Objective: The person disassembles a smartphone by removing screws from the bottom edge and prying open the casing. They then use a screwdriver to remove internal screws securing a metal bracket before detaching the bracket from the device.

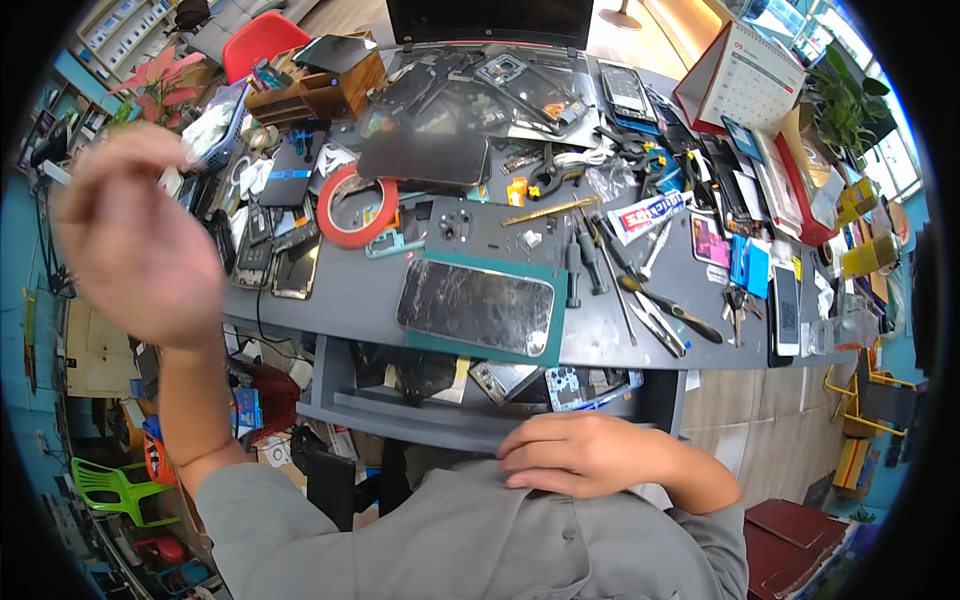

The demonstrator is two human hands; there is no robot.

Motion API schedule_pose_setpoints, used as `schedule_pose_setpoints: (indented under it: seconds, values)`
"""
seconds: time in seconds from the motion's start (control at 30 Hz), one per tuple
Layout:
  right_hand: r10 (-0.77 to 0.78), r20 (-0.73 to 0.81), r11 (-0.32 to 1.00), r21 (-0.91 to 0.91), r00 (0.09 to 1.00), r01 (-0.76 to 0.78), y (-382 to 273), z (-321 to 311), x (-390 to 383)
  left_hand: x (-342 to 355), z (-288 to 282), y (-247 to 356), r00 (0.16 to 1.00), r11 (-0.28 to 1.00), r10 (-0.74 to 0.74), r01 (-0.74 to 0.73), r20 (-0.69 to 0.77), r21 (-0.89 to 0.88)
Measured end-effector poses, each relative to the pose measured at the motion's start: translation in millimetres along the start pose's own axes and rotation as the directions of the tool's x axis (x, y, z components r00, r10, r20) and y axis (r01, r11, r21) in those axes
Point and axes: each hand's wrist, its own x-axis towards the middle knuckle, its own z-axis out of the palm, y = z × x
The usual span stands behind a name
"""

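Observation:
My left hand [140,240] is raised in the air at the left, above the desk's left end. Motion smears its fingers, and I see nothing held in it. Against the front of my grey shirt [470,530] rests my right hand [590,455], fingers loosely stretched and holding nothing. Beyond it, a phone with a cracked dark screen [475,305] lies on a green mat [556,300] at the desk's front edge. A phone back cover with camera openings [470,228] sits just behind, and a roll of red tape [357,238] lies to its left.
An open drawer [420,428] with phone parts juts out below the desk [350,300]. Screwdrivers [590,262], tweezers [660,325], a glue tube [648,215] and keys [738,305] lie to the right. Behind stand a wooden organizer [320,88], a laptop [488,22] and a calendar [745,80].

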Motion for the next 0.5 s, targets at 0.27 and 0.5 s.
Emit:
schedule_pose_setpoints:
  seconds: [0.27,0.5]
  values:
    - [0.115,-0.389,0.925,-0.295,0.914,-0.241,3,-57,-23,-83,159,17,0.604,0.976,-0.214,0.167,0.768,0.141]
    - [0.042,-0.504,0.856,-0.427,0.863,-0.291,22,-71,-22,-91,164,14,0.632,0.979,-0.205,0.115,0.748,0.17]
